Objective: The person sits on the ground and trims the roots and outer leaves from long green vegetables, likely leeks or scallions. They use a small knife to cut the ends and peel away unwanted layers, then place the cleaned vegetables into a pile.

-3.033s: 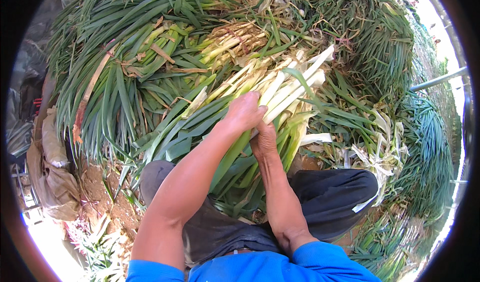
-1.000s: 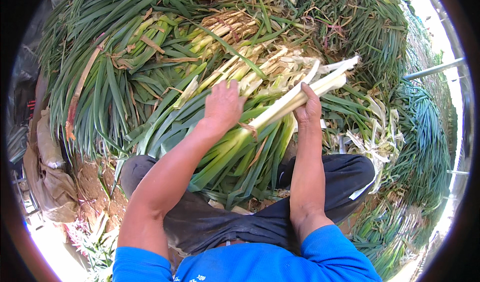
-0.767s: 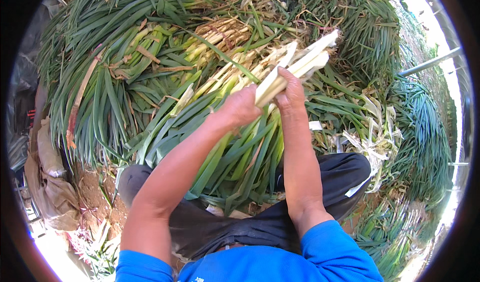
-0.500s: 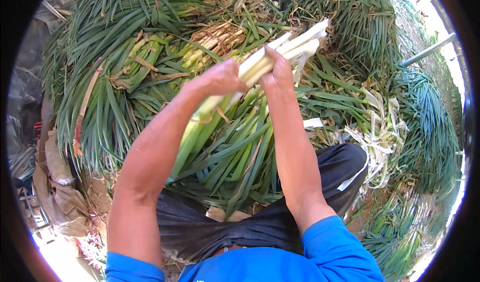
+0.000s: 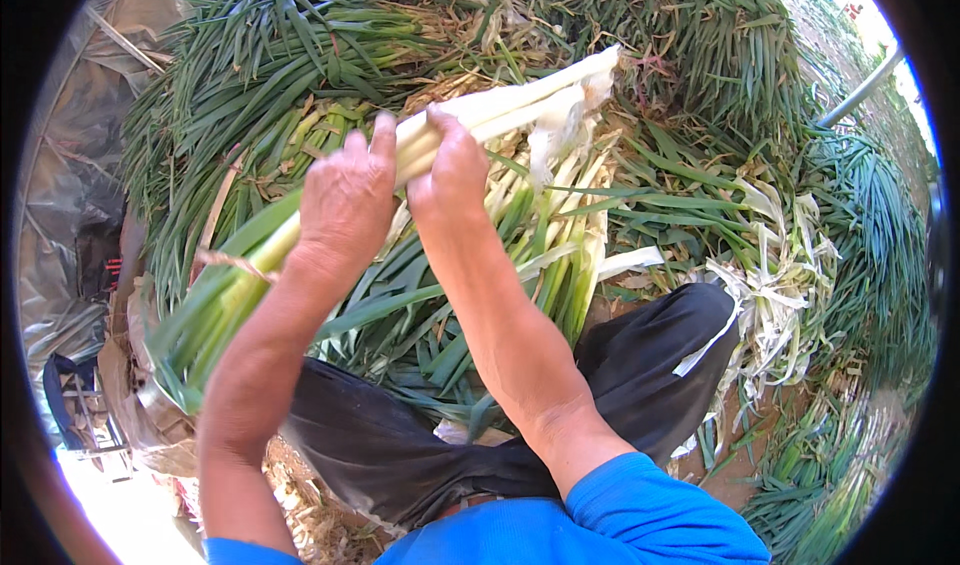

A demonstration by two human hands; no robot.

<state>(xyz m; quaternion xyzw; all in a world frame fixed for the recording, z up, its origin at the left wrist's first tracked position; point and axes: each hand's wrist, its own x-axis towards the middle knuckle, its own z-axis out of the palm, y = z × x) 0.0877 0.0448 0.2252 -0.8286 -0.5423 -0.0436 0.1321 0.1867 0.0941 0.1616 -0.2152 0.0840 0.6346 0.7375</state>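
Note:
A bundle of thick green onions (image 5: 505, 105) lies slantwise above my lap, white root ends up to the right and green leaves down to the left. My right hand (image 5: 450, 170) is closed round its white stalks. Just left of it, my left hand (image 5: 345, 193) also grips the stalks, a little smeared by motion. A thin tie (image 5: 237, 263) crosses the bundle near my left forearm. Loose peeled skin (image 5: 555, 143) hangs from the root ends. Beneath the bundle, more green onions (image 5: 555, 235) lie in front of my knees.
Heaps of green onions (image 5: 270, 75) rise at the far left, with another heap (image 5: 735, 55) far right. Stripped white skins (image 5: 770, 265) lie beside my right knee. More onions (image 5: 870, 235) stand along the right. A grey plastic sheet (image 5: 75, 195) covers the left edge.
Both hands have moved left with the bundle, and its leafy end has swung out to the left. The pile of onions under it now shows more.

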